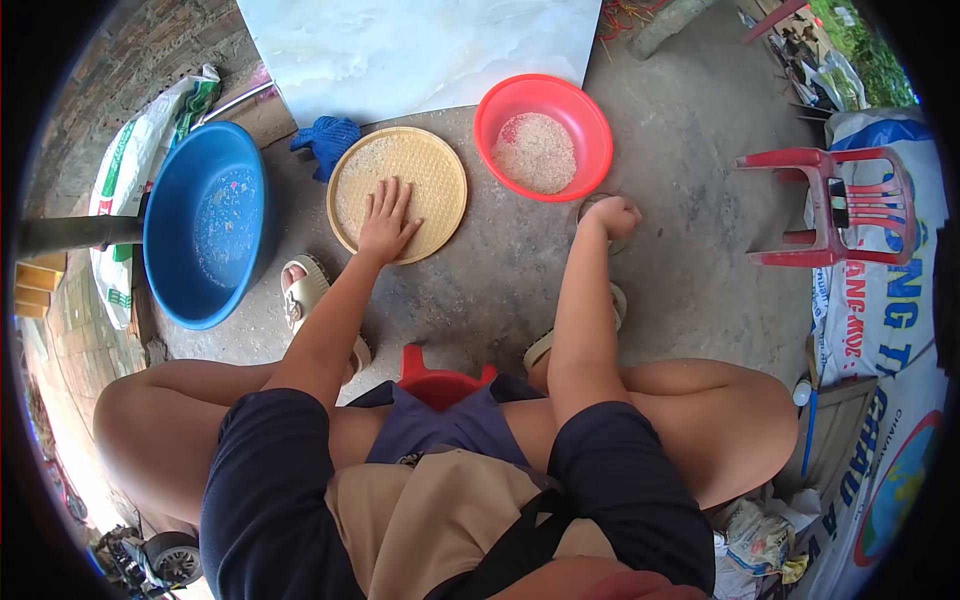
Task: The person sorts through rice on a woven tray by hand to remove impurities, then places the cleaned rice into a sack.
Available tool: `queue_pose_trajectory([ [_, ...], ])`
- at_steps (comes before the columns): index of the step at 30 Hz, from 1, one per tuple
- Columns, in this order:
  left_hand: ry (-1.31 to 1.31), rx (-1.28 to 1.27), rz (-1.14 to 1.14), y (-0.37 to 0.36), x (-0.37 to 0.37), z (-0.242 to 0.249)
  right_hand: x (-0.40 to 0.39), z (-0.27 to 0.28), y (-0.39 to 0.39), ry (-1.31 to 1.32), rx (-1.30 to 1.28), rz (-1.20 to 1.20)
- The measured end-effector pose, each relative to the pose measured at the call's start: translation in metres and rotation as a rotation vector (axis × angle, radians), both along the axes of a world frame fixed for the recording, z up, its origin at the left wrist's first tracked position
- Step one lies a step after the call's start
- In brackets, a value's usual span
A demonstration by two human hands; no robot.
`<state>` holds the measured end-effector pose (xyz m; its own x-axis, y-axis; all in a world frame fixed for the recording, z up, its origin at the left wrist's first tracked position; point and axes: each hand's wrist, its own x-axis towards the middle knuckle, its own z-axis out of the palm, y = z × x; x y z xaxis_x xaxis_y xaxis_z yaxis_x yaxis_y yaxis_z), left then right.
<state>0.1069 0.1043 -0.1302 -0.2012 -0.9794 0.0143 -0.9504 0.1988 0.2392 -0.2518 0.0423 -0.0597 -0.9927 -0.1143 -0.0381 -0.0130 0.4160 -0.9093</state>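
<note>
My left hand [386, 222] lies with its fingers spread on a round woven tray [435, 190], over a thin layer of pale grains [365, 172] at the tray's left side. Off to the right, my right hand [612, 217] is closed, just below a red basin [592, 130] that holds more grains [535, 153]. A round rim of something shows partly behind that hand; whether the fingers grip anything is hidden. At the left stands a blue basin [207, 225] with scattered pale bits on its bottom.
A blue cloth [328, 142] touches the tray's upper left. Beyond lies a marbled board [420, 50]. A red plastic chair [820, 205] and printed sacks [885, 330] are at the right. A white-green sack [125, 180] leans behind the blue basin.
</note>
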Motion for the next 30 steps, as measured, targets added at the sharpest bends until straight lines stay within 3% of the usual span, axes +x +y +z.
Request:
queue_pose_trajectory([
  [2, 0.006, -0.017, -0.084, -0.003, -0.009, 0.002, 0.006, 0.003, 0.009, -0.071, 0.081, 0.075],
  [4, 0.136, 0.001, -0.142, -0.009, -0.016, -0.006, 0.030, 0.008, 0.007, 0.169, 0.634, 0.144],
  [5, 0.150, -0.101, -0.200, -0.012, -0.018, -0.007, 0.043, 0.010, 0.004, 0.135, 0.556, 0.200],
  [9, 0.201, -0.096, -0.109, -0.007, -0.021, 0.022, 0.108, 0.039, 0.002, 0.512, 0.285, 0.593],
  [11, 0.046, -0.091, 0.087, -0.011, -0.014, 0.020, 0.139, 0.037, -0.004, 0.599, 0.047, 0.833],
  [15, 0.060, -0.209, -0.077, -0.030, 0.009, -0.003, 0.202, 0.027, 0.005, 0.462, -0.194, 1.301],
  [16, 0.054, -0.214, -0.078, -0.037, 0.013, -0.010, 0.211, 0.020, 0.010, 0.461, -0.202, 1.299],
  [18, 0.104, -0.094, 0.097, -0.050, 0.018, -0.011, 0.225, 0.007, 0.018, -0.092, -0.005, 1.551],
  [19, 0.097, -0.094, 0.095, -0.058, 0.022, -0.011, 0.227, 0.001, 0.018, -0.098, -0.010, 1.550],
  [21, 1.201, 0.517, 0.622, -0.069, 0.020, 0.009, 0.230, -0.017, 0.020, -0.440, 0.154, 1.425],
  [22, 1.195, 0.513, 0.636, -0.073, 0.021, 0.015, 0.232, -0.027, 0.021, -0.450, 0.156, 1.435],
  [24, 2.053, 0.938, 0.315, -0.077, 0.029, 0.028, 0.237, -0.038, 0.019, -1.160, -0.016, 1.079],
  [26, 2.060, 0.943, 0.227, -0.079, 0.019, 0.054, 0.236, -0.024, 0.020, -1.520, -0.087, 0.979],
  [28, 1.998, 0.924, 0.194, -0.082, 0.001, 0.075, 0.242, -0.019, 0.015, -1.716, -0.136, 0.833],
  [30, 1.698, 0.750, 0.180, -0.075, -0.018, 0.110, 0.247, -0.014, 0.011, -1.701, -0.324, 0.892],
])
